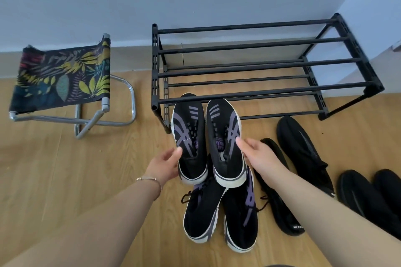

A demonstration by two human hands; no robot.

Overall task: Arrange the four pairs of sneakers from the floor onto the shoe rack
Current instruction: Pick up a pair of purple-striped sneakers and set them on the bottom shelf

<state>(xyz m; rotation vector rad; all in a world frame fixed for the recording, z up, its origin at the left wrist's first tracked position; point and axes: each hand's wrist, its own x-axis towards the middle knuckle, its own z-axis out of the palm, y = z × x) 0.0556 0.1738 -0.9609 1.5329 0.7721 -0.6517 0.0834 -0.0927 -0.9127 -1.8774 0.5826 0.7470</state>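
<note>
Just in front of the shoe rack (260, 65), the left hand (166, 163) grips the outer side of one black-and-purple sneaker (189, 141) near its heel collar, thumb on top and fingers curled beneath, while the right hand (259, 155) holds the matching sneaker (225, 143) the same way on its outer side, thumb laid across the knit upper. Both shoes are lifted clear of the floor, side by side and nearly touching, toes pointing at the rack's front top bar. The uppers look like soft knit fabric that would give under a squeeze, whereas the white rubber soles seem stiffer, so holding at the heel and midsole edge, as here, probably gives the firmest control; each shoe appears light enough for one hand. Loose laces could snag on the bars. Below the held pair, a second black-and-purple pair (219, 212) lies on the wooden floor (86, 169), and to the right sit two all-black pairs (303, 171), one pair partly hidden by the right forearm. The rack's rails are bare, with gaps between them, so soles likely need to span two bars. A folding stool (63, 76) stands well off to the left.
</note>
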